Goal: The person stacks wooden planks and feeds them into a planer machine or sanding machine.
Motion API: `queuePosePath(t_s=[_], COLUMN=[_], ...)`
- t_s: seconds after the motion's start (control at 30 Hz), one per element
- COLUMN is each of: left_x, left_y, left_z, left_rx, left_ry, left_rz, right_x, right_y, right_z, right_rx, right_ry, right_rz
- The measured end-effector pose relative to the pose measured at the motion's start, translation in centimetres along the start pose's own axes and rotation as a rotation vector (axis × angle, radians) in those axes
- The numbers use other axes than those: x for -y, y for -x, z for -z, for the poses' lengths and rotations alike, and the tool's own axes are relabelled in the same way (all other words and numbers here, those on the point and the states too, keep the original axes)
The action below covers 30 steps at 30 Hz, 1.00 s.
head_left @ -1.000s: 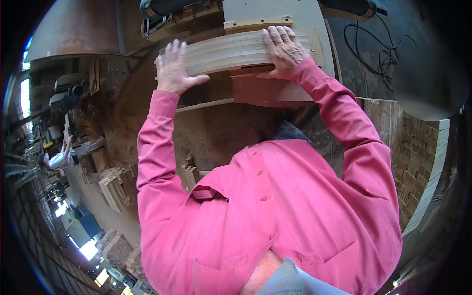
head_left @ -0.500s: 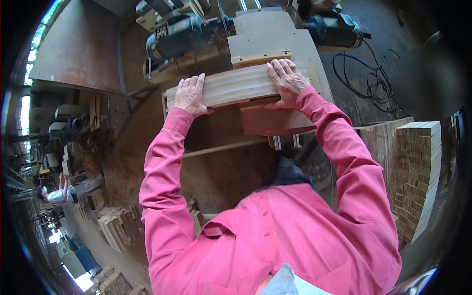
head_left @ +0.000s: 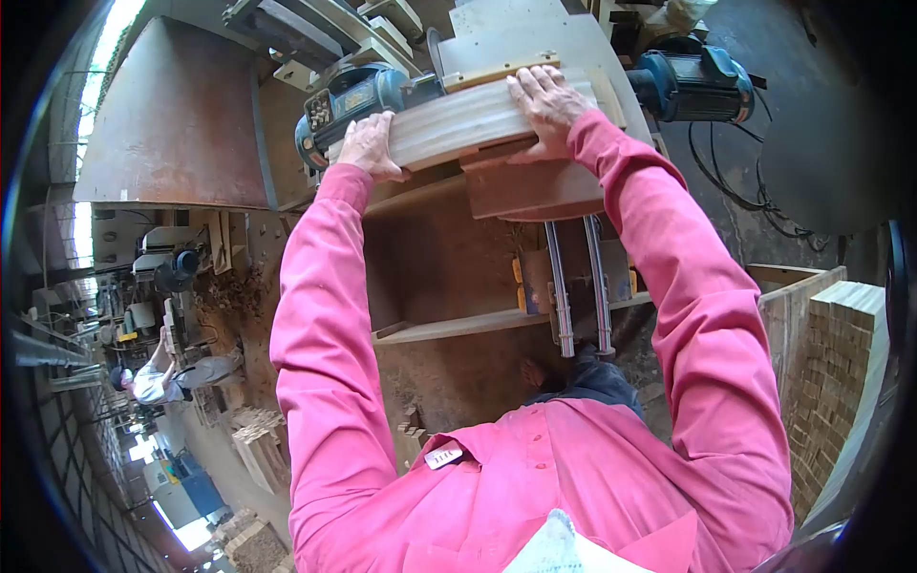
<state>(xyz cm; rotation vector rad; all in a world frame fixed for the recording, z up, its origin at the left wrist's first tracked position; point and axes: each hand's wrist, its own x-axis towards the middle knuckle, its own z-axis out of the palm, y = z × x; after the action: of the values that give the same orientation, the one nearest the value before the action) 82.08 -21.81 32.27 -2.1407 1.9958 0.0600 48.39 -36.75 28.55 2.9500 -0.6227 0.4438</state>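
A row of pale wooden strips (head_left: pixel 454 124) lies side by side across the sliding table (head_left: pixel 535 186) of a machine. My left hand (head_left: pixel 371 148) is wrapped over the strips' left end, fingers on top and thumb at the near edge. Near their right end, my right hand (head_left: pixel 552 105) grips the strips the same way, its fingertips close to a wooden fence (head_left: pixel 501 72) along the far side. Part of a round blade (head_left: pixel 436 53) shows beyond the strips, to the left of the machine's pale top plate (head_left: pixel 525 43).
A blue motor (head_left: pixel 353 100) sits on the left and another motor (head_left: pixel 693 84) on the right. Two metal rails (head_left: pixel 559 286) run towards my body. Stacked wood pieces (head_left: pixel 841 382) stand at right, beside cables (head_left: pixel 755 191). Another person (head_left: pixel 158 382) works far left.
Both hands, the wooden strips and the sliding table have moved forward, away from my body. More of the two metal rails now shows. The camera view has shifted too.
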Motion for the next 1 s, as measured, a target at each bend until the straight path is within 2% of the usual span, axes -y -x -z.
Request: queuePosePath(t_s=[0.03, 0.07, 0.1, 0.17, 0.3, 0.37, 0.6, 0.7, 0.77, 0.83, 1.0], left_x=[0.5, 0.9, 1.4, 3.1, 4.9, 4.6, 4.2, 4.1, 4.2, 3.8, 2.3], left_y=[-1.6, -2.9, -4.3, -7.1, -9.4, -9.2, -10.0, -8.9, -7.7, -7.1, -4.6], left_z=[0.6, 1.0, 1.4, 1.3, 1.3, 1.1, 1.3, 2.0, 1.9, 1.6, 1.8], left_rx=[0.042, -0.023, -0.002, -0.027, -0.04, -0.083, -0.032, -0.012, -0.038, -0.035, 0.012], left_ry=[0.012, 0.018, 0.018, 0.048, 0.126, 0.173, 0.156, 0.14, 0.152, 0.134, 0.135], left_rz=[0.027, 0.016, 0.046, -0.01, 0.004, -0.002, 0.003, -0.015, 0.003, -0.046, -0.032], right_x=[-1.2, -2.2, -3.3, -4.9, -7.5, -7.8, -7.4, -6.3, -5.3, -4.6, -3.0], right_y=[-1.4, -2.8, -4.2, -6.3, -9.9, -9.9, -9.0, -9.0, -7.8, -6.9, -4.6], right_z=[-0.7, -1.4, -2.0, -2.8, -3.1, -3.2, -3.0, -3.6, -2.6, -2.2, -1.3], right_rx=[0.0, -0.007, -0.013, -0.006, 0.039, 0.04, 0.06, 0.002, 0.076, 0.053, 0.025], right_ry=[-0.013, 0.003, 0.02, 0.002, 0.002, -0.027, -0.023, -0.017, 0.034, 0.042, -0.036], right_rz=[-0.002, -0.001, 0.001, -0.004, 0.014, 0.012, -0.022, -0.01, -0.058, -0.057, -0.055])
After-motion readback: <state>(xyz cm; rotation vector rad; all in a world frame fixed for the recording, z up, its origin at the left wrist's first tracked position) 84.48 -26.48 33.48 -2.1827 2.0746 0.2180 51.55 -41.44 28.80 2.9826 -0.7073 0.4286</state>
